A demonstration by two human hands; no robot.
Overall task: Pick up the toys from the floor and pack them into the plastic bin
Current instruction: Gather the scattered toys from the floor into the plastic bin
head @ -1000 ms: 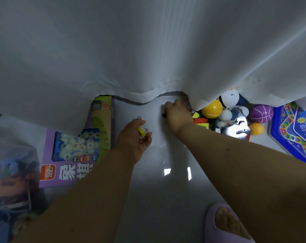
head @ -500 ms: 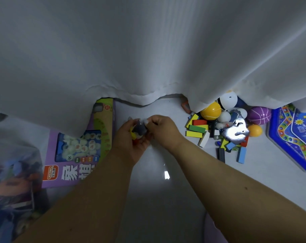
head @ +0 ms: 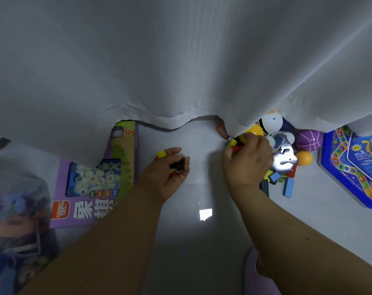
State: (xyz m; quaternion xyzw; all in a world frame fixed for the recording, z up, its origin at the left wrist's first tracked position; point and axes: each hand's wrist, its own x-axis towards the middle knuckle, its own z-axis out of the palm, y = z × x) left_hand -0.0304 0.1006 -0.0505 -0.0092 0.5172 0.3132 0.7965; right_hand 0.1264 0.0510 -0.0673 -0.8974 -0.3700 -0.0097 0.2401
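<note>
**Left palm serving as a holding tray while the right hand is working the block pile**

The left hand [head: 167, 170] is cupping a small handful of toy pieces: its fingers are curling round a dark piece [head: 177, 166], and a yellow block [head: 161, 154] is sticking out above the thumb side of that grip. It is hanging palm-up over bare floor [head: 202, 241], probably so that pieces can be stored there while the other hand gathers.

The right hand [head: 248, 159] is reaching into the pile of blocks [head: 276, 179] at the foot of the curtain [head: 180, 60]. Its fingers are curling down over a red block [head: 237, 149], with a yellow one just above the fingertips; whether the block is actually pinched or only touched, I cannot tell, since the back of the hand is hiding the contact. Just beyond the knuckles are lying a yellow ball [head: 254, 129], a white round toy [head: 270, 122] and a purple ball [head: 308, 140]; a silvery crumpled piece [head: 284, 160] is sitting right beside the hand's outer edge, with blue blocks trailing toward the wrist.

Left of the cupped hand, a purple game box [head: 91, 188] is lying flat, partly under the curtain. Well right of the reaching hand is a blue board game [head: 351, 167]. A translucent container of toys [head: 17, 209], blurred, stands far left of both grips; it may be the bin, so the carry there looks likely once the palm is full.
</note>
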